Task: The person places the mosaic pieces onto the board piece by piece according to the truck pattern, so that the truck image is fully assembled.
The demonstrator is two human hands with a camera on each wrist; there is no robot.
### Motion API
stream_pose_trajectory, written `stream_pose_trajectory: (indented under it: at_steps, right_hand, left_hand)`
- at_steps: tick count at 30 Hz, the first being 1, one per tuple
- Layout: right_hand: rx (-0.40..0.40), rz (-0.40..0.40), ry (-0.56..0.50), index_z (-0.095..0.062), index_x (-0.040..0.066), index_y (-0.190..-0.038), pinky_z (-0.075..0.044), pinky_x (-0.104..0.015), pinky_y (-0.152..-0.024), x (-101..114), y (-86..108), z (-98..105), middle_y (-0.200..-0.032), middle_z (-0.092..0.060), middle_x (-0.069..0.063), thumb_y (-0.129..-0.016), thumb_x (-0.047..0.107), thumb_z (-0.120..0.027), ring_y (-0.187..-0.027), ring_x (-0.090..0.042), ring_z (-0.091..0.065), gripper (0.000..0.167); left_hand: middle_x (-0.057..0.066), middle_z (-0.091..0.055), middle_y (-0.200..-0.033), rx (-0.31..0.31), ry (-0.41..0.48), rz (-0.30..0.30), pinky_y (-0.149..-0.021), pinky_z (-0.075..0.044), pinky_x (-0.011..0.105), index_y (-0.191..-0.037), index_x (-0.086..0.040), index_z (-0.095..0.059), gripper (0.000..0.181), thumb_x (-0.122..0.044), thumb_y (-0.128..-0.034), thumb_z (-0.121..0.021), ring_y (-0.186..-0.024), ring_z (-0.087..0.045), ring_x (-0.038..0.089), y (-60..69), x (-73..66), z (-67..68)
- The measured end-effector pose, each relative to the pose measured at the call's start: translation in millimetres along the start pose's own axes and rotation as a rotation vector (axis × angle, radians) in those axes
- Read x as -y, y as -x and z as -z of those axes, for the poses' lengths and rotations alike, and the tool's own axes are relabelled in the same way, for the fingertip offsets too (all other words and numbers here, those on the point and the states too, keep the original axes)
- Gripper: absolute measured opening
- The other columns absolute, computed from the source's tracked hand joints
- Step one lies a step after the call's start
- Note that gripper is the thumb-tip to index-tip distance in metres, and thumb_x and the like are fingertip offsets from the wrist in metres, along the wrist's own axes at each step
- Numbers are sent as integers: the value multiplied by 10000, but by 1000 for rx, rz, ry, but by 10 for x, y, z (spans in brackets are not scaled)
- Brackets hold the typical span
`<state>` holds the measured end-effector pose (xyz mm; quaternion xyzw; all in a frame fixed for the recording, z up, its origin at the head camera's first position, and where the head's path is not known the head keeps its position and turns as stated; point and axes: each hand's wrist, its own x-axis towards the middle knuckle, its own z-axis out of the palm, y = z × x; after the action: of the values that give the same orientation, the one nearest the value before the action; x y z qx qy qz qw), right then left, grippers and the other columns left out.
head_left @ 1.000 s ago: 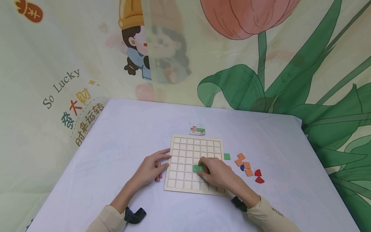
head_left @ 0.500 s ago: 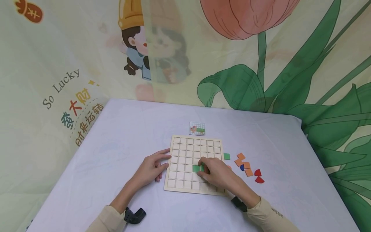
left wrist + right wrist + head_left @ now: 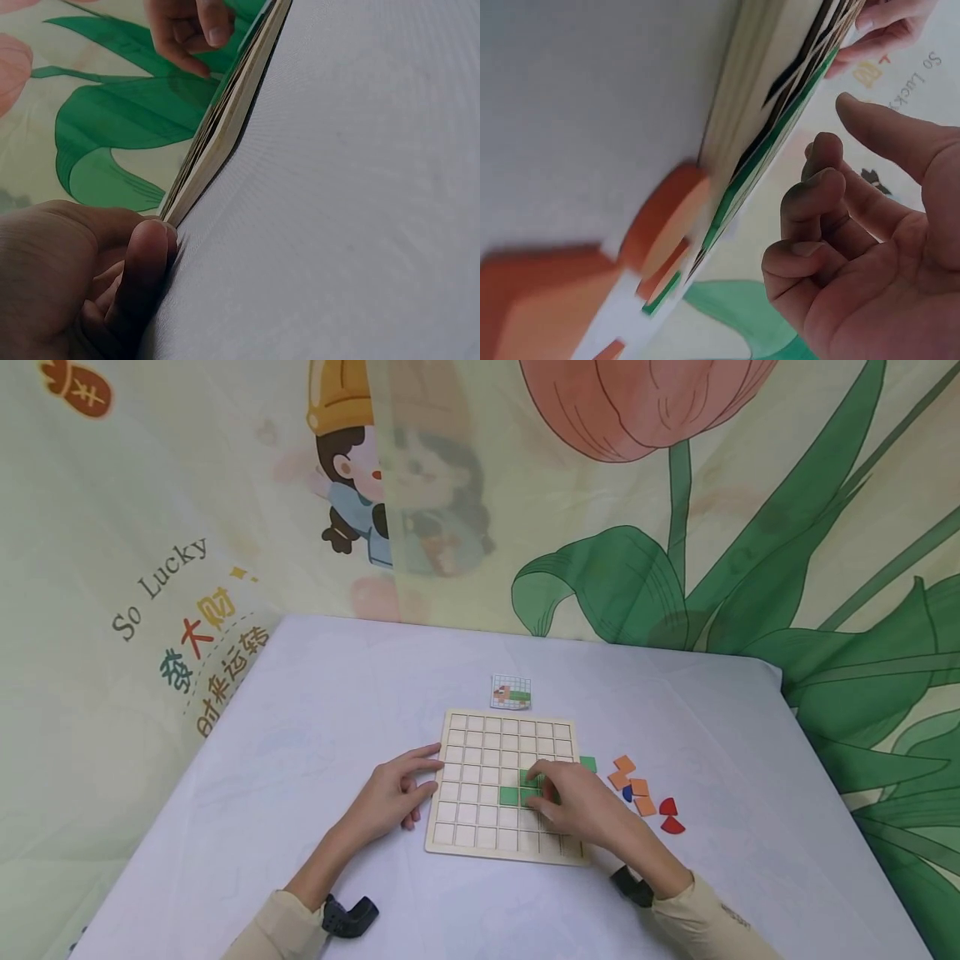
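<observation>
A pale wooden grid board lies on the table. My left hand touches its left edge with the fingertips; in the left wrist view the thumb rests at the board's edge. Over the right half of the board is my right hand, fingers bent and spread from the thumb, with nothing visible between them. Green square tiles sit in the cells beside it, one at the left of the row and another one row farther back. The hand partly hides the green ones under it.
Behind the board lies a small pattern card. Right of it are a loose green tile, several orange squares, a blue piece and two red wedges. An orange rounded piece stands out near the board's edge.
My right hand has let go of a green tile and shifted slightly right. A green tile in the row behind, covered before, now shows. The left hand stays in place.
</observation>
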<state>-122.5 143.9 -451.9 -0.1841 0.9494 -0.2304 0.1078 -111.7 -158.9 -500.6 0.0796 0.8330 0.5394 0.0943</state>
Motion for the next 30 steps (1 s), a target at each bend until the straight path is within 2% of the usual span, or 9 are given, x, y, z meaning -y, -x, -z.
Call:
stream_pose_trajectory:
  at_steps: [4,11,19,26,30]
  right_hand:
    - [-12,-32,-18,-732,148,-1170,-405,-206,-560,-96,36,57,-723,-577,79,-944,224,-818,-647,-91,-503,253]
    - [-50,-6,-41,-708,105,-1201,-450,-207,-570,-365,90,202,-738,-604,75,-957,194,-797,-628,-66,-514,274]
    - [-65,-83,-38,-688,48,-1243,-440,-226,-578,-573,66,339,-786,-640,13,-967,151,-769,-674,-120,-535,305]
    - [-79,-116,-21,-693,35,-1235,-469,-247,-613,-694,27,369,-810,-647,-15,-945,107,-775,-708,-142,-550,309]
    - [-65,-150,-14,-685,34,-1253,-476,-256,-582,-737,13,370,-810,-639,-26,-949,85,-754,-696,-151,-547,315]
  left_hand:
    - [3,-509,-1647,-1,-2,-3,-446,-560,307,-1381,-63,-693,388,-54,-994,-708,-459,-593,150,2,-3,-3]
    - [-9,-510,-1646,-7,-10,6,-445,-556,302,-1383,-73,-695,391,-53,-993,-711,-466,-593,153,-2,2,-5]
    - [-22,-515,-1642,-14,-16,12,-443,-554,299,-1379,-83,-699,387,-59,-994,-712,-457,-590,151,-1,-13,-11]
    - [-26,-514,-1642,-8,-20,4,-443,-555,300,-1383,-79,-695,386,-65,-997,-708,-456,-590,146,-9,7,-9]
    - [-13,-512,-1644,-4,-13,-3,-445,-557,299,-1384,-73,-693,388,-61,-997,-707,-456,-588,144,-6,7,-5]
